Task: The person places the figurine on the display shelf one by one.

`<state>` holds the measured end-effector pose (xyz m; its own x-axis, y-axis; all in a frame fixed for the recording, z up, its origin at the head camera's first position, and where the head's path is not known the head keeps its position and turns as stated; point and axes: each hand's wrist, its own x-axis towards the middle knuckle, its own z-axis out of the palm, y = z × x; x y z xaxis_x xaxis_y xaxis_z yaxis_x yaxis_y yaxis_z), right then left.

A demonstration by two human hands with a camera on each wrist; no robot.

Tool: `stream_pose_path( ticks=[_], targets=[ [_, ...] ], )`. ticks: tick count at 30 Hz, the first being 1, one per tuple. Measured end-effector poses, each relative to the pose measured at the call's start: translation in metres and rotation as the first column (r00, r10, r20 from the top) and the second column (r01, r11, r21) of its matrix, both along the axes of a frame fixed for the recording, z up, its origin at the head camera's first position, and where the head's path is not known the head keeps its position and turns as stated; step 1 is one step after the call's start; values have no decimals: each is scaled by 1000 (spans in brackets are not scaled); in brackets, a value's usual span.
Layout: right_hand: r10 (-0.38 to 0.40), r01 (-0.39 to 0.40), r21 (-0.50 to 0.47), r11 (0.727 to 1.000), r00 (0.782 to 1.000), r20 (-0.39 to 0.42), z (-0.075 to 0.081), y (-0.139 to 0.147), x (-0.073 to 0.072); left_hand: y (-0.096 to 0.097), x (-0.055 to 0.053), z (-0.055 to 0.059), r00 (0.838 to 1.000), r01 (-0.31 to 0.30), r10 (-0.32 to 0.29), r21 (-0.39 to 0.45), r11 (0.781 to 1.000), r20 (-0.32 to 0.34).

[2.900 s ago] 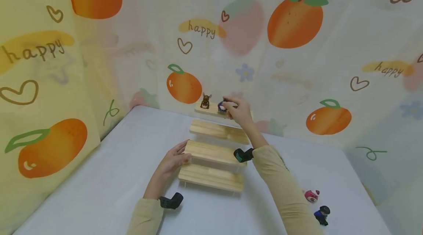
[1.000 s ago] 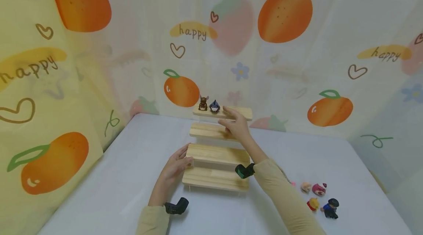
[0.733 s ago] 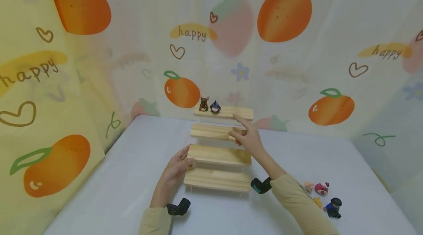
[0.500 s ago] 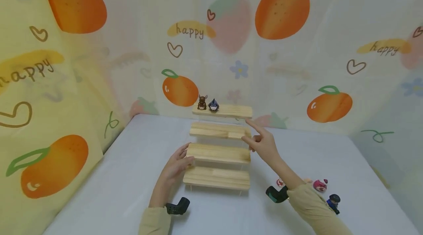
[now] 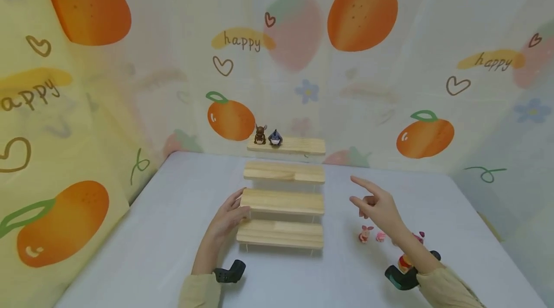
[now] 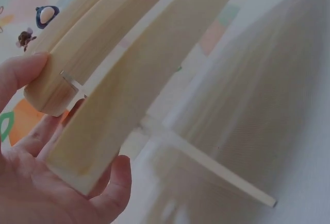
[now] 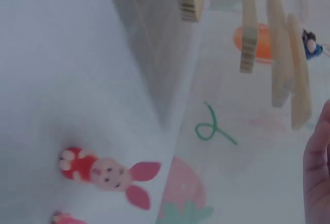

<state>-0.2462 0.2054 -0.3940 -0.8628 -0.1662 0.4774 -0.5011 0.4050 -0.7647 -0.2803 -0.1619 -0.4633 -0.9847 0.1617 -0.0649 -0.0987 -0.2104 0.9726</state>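
My left hand (image 5: 227, 219) grips the left end of a stepped wooden display stand (image 5: 282, 202). In the left wrist view its thumb presses one board (image 6: 103, 44) while the other fingers curl beneath. On the top step, a brown big-eared figurine (image 5: 259, 135) sits left of a blue figurine (image 5: 275, 138) with a white belly. My right hand (image 5: 381, 207) hovers right of the stand, holding nothing, its index finger and thumb extended and apart. Below it a pink piglet figurine (image 5: 365, 234) stands on the table, large and sideways in the right wrist view.
A small pink figurine (image 5: 380, 236) stands beside the piglet. A red-and-yellow figurine (image 5: 404, 263) and another with a magenta top (image 5: 419, 237) are partly hidden by my right forearm. The white table (image 5: 143, 250) meets a fruit-print curtain (image 5: 182, 106) behind the stand.
My right hand let go of the blue figurine on the top step, then moved right and down, away from the stand. The left hand keeps its grip on the stand.
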Motion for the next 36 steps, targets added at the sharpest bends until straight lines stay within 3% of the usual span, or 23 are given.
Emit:
stream_pose_path(
  ticks=[2,6,9,13,16,19,22,24,25,29,32,36],
  targets=[
    [-32,32,-64,997,999,3,-5,10,5,2,0,-1,1000,-6,6,-3,1000,-11],
    [-102,110,-162,981,993,57,-39,49,0,3,0,-2,999,-30,30,-18,999,-36],
    [-186,197,-109,974,977,104,-76,88,-9,3,1,-2,998,-39,38,-19,999,-55],
    [-300,306,-12,952,940,165,-101,120,-5,1,3,-2,998,-51,51,-14,999,-33],
    [-302,309,12,951,921,246,-92,123,10,-2,3,-2,998,-57,56,-14,998,-17],
    [-236,246,24,969,895,379,-68,116,31,-5,3,-2,998,-35,35,-12,999,-50],
    [-172,176,43,983,833,525,-49,108,48,-9,3,-5,993,13,-17,-27,1000,-117],
    [-176,173,62,983,788,590,-43,105,55,-11,2,-7,987,54,-59,-40,998,-152],
    [-183,170,78,982,778,602,-43,105,57,-12,2,-8,983,73,-80,-48,996,-164],
    [-203,170,111,979,780,592,-44,103,61,-14,2,-7,982,115,-124,-73,991,-143],
    [-210,147,156,977,799,564,-47,104,61,-13,2,-5,986,113,-120,-65,991,-118],
    [-237,131,225,966,797,555,-46,108,66,-8,1,-3,989,111,-115,-44,993,-91]
  ],
)
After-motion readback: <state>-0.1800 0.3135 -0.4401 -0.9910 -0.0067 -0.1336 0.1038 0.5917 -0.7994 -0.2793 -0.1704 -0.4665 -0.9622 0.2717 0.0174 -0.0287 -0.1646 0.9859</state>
